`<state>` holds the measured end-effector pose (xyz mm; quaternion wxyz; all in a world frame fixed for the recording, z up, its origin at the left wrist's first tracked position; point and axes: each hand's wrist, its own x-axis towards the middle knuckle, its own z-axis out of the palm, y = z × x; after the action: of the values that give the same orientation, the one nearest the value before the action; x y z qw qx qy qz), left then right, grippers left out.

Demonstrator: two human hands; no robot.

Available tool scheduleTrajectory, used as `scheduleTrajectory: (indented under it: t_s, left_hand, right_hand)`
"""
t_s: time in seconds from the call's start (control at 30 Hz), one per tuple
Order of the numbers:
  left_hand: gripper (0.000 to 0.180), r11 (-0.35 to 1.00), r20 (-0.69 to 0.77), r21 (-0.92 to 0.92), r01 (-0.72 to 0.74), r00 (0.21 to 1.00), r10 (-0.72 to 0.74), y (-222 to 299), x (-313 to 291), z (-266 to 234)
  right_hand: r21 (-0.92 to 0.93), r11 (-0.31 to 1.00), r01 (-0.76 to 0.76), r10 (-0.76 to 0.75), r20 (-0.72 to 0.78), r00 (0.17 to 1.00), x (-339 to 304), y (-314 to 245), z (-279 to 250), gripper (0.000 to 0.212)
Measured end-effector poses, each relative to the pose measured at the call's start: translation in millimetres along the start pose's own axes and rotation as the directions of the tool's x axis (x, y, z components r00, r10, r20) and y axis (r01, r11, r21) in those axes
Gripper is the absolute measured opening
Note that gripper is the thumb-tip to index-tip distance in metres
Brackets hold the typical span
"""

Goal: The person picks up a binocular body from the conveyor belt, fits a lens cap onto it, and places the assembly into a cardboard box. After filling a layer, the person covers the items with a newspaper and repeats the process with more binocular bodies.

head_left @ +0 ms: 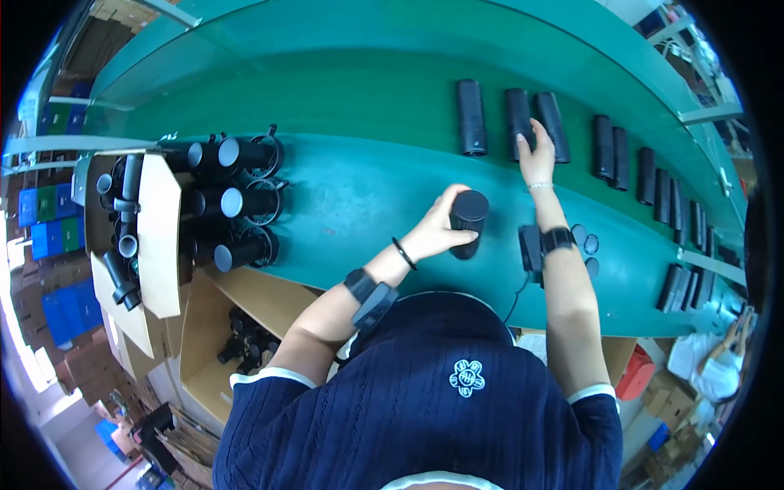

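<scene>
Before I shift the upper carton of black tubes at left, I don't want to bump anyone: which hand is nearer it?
Left. The left hand is right of the carton, holding a black cylinder; the right hand is farther right, near two other black cylinders.

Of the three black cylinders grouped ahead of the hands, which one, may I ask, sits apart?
The leftmost cylinder: a wider gap separates it from the middle cylinder, which sits close to the rightmost cylinder; the right hand partly hides those two.
</scene>
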<state>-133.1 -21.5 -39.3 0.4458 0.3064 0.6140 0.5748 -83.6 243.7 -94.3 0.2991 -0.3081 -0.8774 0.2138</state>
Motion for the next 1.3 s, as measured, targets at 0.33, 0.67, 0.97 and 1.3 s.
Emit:
scheduleTrajectory:
  t_s: [0.33, 0.67, 0.97, 1.3]
  left_hand:
    - [0.067, 0.986, -0.045, 0.101, -0.129, 0.99, 0.134, 27.8, -29.4, -32.8]
    - [0.073, 0.979, -0.077, 0.091, -0.181, 0.979, 0.189, 20.0, -33.5, -42.5]
    - [0.067, 0.989, -0.045, 0.071, -0.126, 0.991, 0.129, 25.8, -25.4, -65.0]
    - [0.084, 0.956, -0.066, 0.213, -0.202, 0.973, 0.22, 24.7, -27.4, -57.0]
  right_hand:
    - [0.598, 0.244, -0.764, -0.03, 0.792, 0.61, -83.8, -134.1, -56.2, 0.023]
    - [0.56, 0.289, -0.776, 0.036, 0.804, 0.594, -85.2, -143.1, -47.9, 0.028]
    - [0.661, 0.686, -0.304, -0.195, 0.569, 0.799, -76.5, -171.8, -47.9, 0.069]
    - [0.637, 0.675, -0.373, -0.098, 0.578, 0.81, -77.5, -174.3, -52.9, 0.062]
